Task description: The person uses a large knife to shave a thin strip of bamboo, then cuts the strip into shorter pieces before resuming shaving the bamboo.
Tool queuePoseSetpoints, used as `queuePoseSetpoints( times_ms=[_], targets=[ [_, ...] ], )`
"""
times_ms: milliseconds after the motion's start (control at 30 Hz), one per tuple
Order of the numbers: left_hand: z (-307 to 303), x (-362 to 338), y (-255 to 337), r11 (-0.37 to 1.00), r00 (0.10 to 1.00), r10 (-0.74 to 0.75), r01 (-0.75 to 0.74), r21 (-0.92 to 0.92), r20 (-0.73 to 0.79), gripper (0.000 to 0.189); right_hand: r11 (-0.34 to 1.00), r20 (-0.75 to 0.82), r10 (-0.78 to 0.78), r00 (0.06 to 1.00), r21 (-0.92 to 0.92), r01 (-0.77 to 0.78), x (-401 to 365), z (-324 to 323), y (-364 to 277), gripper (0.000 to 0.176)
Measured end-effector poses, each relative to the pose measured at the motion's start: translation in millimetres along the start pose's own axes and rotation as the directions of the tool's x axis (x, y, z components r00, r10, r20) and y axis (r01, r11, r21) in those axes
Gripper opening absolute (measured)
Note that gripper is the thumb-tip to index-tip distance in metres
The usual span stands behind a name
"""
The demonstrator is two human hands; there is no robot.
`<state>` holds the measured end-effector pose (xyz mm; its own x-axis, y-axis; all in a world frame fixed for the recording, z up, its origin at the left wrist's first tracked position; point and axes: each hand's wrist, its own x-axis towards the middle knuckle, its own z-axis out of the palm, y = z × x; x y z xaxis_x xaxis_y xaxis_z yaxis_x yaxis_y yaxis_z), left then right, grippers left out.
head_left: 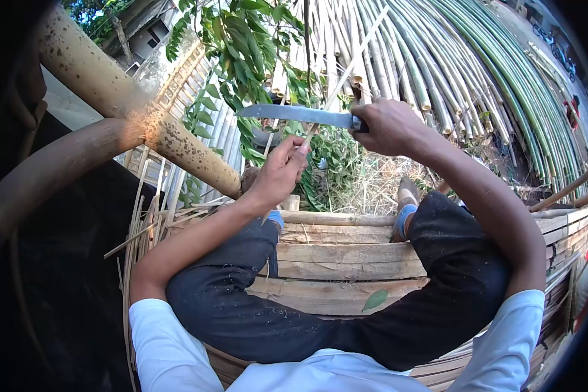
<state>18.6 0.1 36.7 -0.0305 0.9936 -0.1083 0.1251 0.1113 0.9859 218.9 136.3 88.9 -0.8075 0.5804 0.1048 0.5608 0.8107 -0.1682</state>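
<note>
My right hand [392,129] is wrapped round the dark handle of a large knife [297,114]. Its long grey blade points left and lies across a thin pale bamboo strip [354,62]. Just below the blade, my left hand [282,170] pinches that strip between thumb and fingers. From there the strip slants up and away to the right, over the stacked poles. The exact contact between edge and strip is too small to make out.
Many bamboo poles [431,59] lie stacked ahead. A thick bamboo post [196,157] slants across the left, near leafy branches [242,46]. My legs rest apart over a slatted bamboo platform [346,261] with a loose green leaf [375,300]. Split strips [137,261] stand at left.
</note>
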Motion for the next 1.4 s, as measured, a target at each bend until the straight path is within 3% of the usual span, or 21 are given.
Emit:
queuePoseSetpoints(
  times_ms=[67,200,367,433,500,567,700,1100,1167,1233,1300,1333,1400],
  targets=[
    [8,0,-1,0.997,0.997,-0.076,0.076,-0.022,-0.007,0.025,0.998,0.021,-0.034,0.999,0.060,0.032,-3,12,-5,0.021],
    [11,3,-13,0.996,0.998,-0.007,0.013,0.087,-0.060,0.027,0.998,0.091,-0.055,0.994,-0.007,0.056,-12,16,-15,0.026],
    [7,-1,-3,0.990,0.995,0.082,-0.075,0.119,-0.055,0.029,0.992,0.145,0.036,0.989,0.118,-0.053,-15,12,-20,0.034],
    [9,-4,7,0.988,0.999,0.010,-0.002,0.154,-0.050,0.033,0.993,0.109,0.035,0.993,0.107,-0.046,-18,12,-17,0.034],
    [13,-8,11,0.981,0.995,0.038,-0.020,0.192,-0.092,0.032,0.994,0.111,0.069,0.991,0.078,-0.078,-23,11,-13,0.034],
    [13,-8,12,0.982,0.999,0.017,-0.012,0.186,-0.028,0.031,0.993,0.113,0.083,0.990,0.071,-0.092,-26,9,-9,0.031],
    [20,-8,15,0.943,0.986,0.155,-0.130,0.306,-0.059,0.031,0.992,0.116,0.124,0.985,0.009,-0.126,-34,5,1,0.028],
    [19,-8,18,0.934,0.980,0.191,-0.164,0.316,-0.056,0.033,0.990,0.007,0.111,0.994,-0.089,-0.110,-37,4,27,0.024],
    [17,-12,18,0.946,0.980,0.171,-0.133,0.297,-0.104,0.032,0.938,0.016,0.341,0.940,0.053,-0.342,-37,3,44,0.027],
    [15,-14,11,0.937,0.987,0.146,-0.115,0.329,-0.073,0.032,0.892,-0.008,0.450,0.893,0.065,-0.448,-43,0,67,0.032],
    [14,-12,5,0.930,0.991,0.127,-0.105,0.353,-0.040,0.032,0.881,-0.032,0.467,0.884,0.106,-0.461,-52,3,66,0.034],
    [15,-10,2,0.947,0.994,0.108,-0.095,0.307,-0.025,0.031,0.874,0.043,0.470,0.882,0.118,-0.471,-51,4,63,0.036],
    [18,-4,-1,0.972,0.997,0.073,-0.080,0.220,0.038,0.031,0.917,0.062,0.380,0.923,0.106,-0.385,-52,7,55,0.035]
  ],
)
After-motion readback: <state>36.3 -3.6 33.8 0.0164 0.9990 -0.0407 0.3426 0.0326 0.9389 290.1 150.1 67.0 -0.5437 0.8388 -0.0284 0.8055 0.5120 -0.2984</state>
